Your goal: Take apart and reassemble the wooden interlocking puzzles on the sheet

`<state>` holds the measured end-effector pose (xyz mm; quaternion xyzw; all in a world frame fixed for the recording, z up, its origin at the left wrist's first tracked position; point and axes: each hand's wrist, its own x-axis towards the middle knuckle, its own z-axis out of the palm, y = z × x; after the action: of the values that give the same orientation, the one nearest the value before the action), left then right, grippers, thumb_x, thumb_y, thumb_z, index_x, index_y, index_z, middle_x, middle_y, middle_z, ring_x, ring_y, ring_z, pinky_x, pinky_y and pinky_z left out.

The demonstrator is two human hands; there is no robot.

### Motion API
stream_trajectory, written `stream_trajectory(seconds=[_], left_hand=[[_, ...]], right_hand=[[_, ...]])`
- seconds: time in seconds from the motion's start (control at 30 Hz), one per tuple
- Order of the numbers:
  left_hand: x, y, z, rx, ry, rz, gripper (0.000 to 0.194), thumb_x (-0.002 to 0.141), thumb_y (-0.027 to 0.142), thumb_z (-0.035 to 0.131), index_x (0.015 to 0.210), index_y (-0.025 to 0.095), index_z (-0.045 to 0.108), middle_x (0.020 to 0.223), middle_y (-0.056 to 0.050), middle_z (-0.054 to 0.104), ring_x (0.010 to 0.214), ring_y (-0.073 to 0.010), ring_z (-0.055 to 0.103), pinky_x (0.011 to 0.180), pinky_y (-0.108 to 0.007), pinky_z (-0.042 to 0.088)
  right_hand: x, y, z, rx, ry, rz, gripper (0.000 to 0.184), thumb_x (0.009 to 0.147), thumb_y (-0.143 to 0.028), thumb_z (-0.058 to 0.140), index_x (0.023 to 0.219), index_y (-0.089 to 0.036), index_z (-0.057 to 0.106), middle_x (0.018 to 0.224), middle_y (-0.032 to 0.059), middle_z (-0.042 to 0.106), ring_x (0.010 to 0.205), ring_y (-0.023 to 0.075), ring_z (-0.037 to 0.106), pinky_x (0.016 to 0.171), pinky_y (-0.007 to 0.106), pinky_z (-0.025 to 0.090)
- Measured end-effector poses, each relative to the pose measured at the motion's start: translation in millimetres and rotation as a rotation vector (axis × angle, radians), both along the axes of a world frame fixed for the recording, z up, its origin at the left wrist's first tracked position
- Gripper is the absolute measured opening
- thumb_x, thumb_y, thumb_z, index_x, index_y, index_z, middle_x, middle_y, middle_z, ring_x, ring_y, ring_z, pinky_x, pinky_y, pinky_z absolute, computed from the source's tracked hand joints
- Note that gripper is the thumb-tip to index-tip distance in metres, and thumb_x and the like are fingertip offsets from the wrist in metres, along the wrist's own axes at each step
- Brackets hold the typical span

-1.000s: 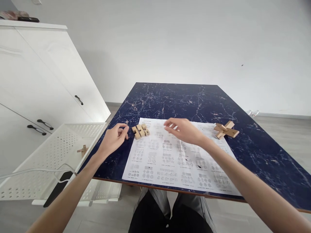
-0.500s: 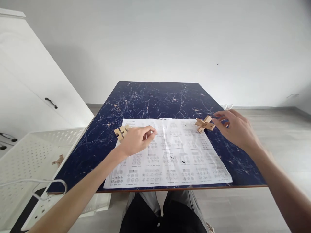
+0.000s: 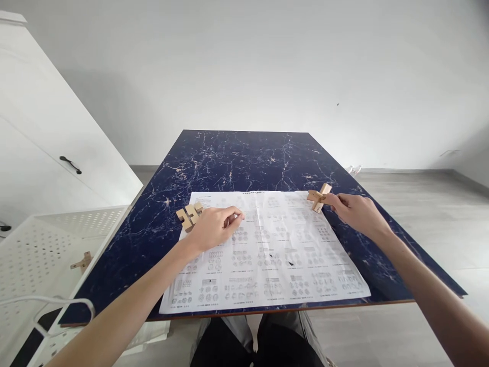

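Observation:
My right hand (image 3: 359,211) has its thumb and fingers closed on one arm of a wooden interlocking cross puzzle (image 3: 320,197), at the upper right corner of a printed instruction sheet (image 3: 278,278). My left hand (image 3: 216,227) rests over the left part of the sheet, its fingers curled together and nothing showing in them. Just behind the left hand, several notched wooden pieces (image 3: 190,215) lie side by side at the sheet's upper left edge, partly hidden by that hand. Rows of small diagrams cover the creased paper.
The sheet lies on a dark blue marble-patterned table (image 3: 244,158). A white perforated basket (image 3: 34,255) stands at the left, with another wooden piece (image 3: 82,261) in it and a white cable (image 3: 49,300) near its front. Beyond are a white cabinet (image 3: 57,117) and a wall.
My right hand, apart from the cross puzzle before, has moved in and taken hold of it; the puzzle has turned slightly. My left hand stays nearly in place. The view has shifted a little.

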<state>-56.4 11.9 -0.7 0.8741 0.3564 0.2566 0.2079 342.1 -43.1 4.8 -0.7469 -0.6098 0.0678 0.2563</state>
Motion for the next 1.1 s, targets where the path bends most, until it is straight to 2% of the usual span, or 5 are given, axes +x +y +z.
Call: stream_trajectory(seconds=[0.17, 0.3, 0.43, 0.8, 1.1], left_hand=[[1.7, -3.1, 0.2, 0.017, -0.077, 0.008, 0.032, 0.107, 0.049, 0.059, 0.119, 0.022, 0.07, 0.086, -0.002, 0.075, 0.072, -0.0175, 0.069, 0.066, -0.03, 0.054], [3.1, -5.1, 0.3, 0.008, -0.167, -0.032, 0.08, 0.089, 0.06, 0.083, 0.154, 0.028, 0.047, 0.141, -0.014, 0.066, 0.116, -0.0283, 0.069, 0.091, -0.042, 0.061], [3.2, -5.9, -0.5, -0.054, -0.236, -0.111, 0.116, 0.075, 0.061, 0.094, 0.167, 0.035, 0.029, 0.165, -0.019, 0.047, 0.138, -0.0368, 0.06, 0.106, -0.054, 0.057], [3.3, -7.6, 0.9, -0.206, -0.186, -0.068, 0.106, 0.07, 0.064, 0.096, 0.158, 0.033, 0.046, 0.154, -0.014, 0.06, 0.138, -0.0398, 0.062, 0.112, -0.057, 0.055], [5.2, -4.9, 6.8, -0.239, -0.238, -0.095, 0.098, 0.07, 0.056, 0.099, 0.151, 0.032, 0.049, 0.144, -0.01, 0.065, 0.125, -0.0334, 0.065, 0.107, -0.052, 0.056]], right_hand=[[-47.6, -0.6, 24.6, -0.083, 0.476, 0.211, 0.059, 0.101, -0.072, 0.052, 0.067, -0.024, 0.057, 0.052, -0.0015, 0.049, 0.046, 0.0142, 0.041, 0.051, 0.032, 0.036], [-92.4, 4.9, 28.3, -0.161, 0.714, 0.506, 0.058, 0.099, -0.073, 0.059, 0.072, -0.023, 0.064, 0.054, -0.0026, 0.052, 0.048, 0.0137, 0.044, 0.051, 0.03, 0.038], [-128.7, 13.0, 24.4, -0.226, 0.772, 0.658, 0.06, 0.101, -0.07, 0.057, 0.063, -0.024, 0.059, 0.051, -0.0028, 0.054, 0.045, 0.0128, 0.044, 0.052, 0.03, 0.04], [-148.2, 19.5, -9.8, -0.389, 0.967, 0.767, 0.055, 0.109, -0.066, 0.048, 0.081, -0.022, 0.064, 0.054, -0.0054, 0.05, 0.047, 0.0118, 0.041, 0.053, 0.03, 0.035], [-146.9, 19.7, -9.6, -0.4, 0.999, 0.796, 0.056, 0.111, -0.064, 0.048, 0.075, -0.022, 0.054, 0.056, -0.0047, 0.052, 0.05, 0.0106, 0.041, 0.056, 0.03, 0.034]])
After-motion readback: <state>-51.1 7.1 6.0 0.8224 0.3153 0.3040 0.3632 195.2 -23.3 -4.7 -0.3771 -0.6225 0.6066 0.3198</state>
